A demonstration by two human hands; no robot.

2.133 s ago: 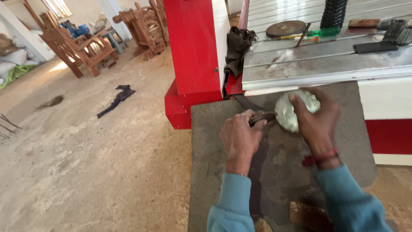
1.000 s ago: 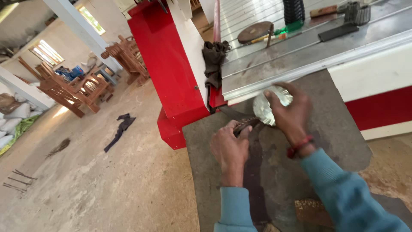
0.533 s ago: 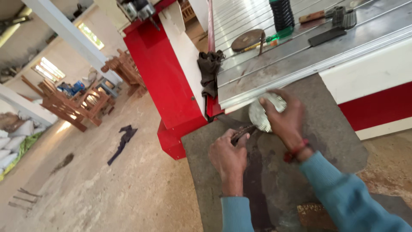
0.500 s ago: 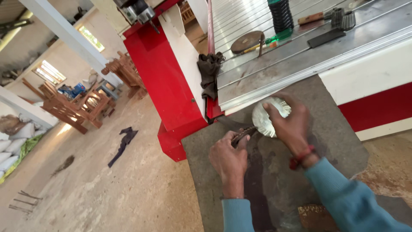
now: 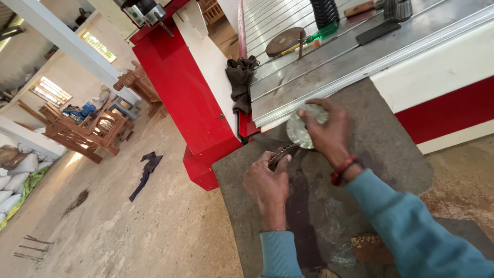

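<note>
Both hands have shifted slightly right on the mat (image 5: 391, 149). Right hand (image 5: 329, 135) grips one silver disc (image 5: 298, 129); left hand (image 5: 267, 183) clasps one dark tool (image 5: 283, 153).

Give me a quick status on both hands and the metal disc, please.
Left hand grips a dark slim tool, tip at the disc. Right hand holds the round silvery disc over the grey mat. Nothing in the way.

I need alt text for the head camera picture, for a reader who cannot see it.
A person's right hand holds a round silvery disc while the left hand grips a dark tool against it, above a grey mat beside a red and white machine.
</note>
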